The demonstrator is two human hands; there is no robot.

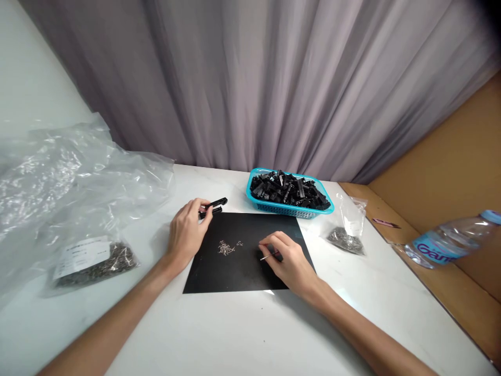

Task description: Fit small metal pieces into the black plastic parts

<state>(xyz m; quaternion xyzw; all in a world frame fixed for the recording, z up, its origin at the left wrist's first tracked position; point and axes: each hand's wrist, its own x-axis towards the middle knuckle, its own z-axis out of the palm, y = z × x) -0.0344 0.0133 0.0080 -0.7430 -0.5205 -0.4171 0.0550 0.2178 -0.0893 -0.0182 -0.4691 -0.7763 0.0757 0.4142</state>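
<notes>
My left hand [188, 227] is closed on black plastic parts [217, 202], two of whose ends stick out past the fingers at the upper left corner of a black mat [242, 277]. Over the right part of that mat, my right hand [287, 257] pinches a thin tool [268, 256] with a pale tip. A small pile of tiny metal pieces [225, 247] lies on the mat between the hands, with a few loose ones just right of it. Behind the mat stands a blue basket [289, 210] full of black plastic parts.
Clear plastic sheeting [78, 177] covers the left side, beside a labelled bag of small metal pieces [121, 258]. Another such bag [346, 239] sits right of the basket. A water bottle [446, 243] and a pink pen-like tool [385, 223] lie farther right. Grey curtain [219, 94] hangs behind.
</notes>
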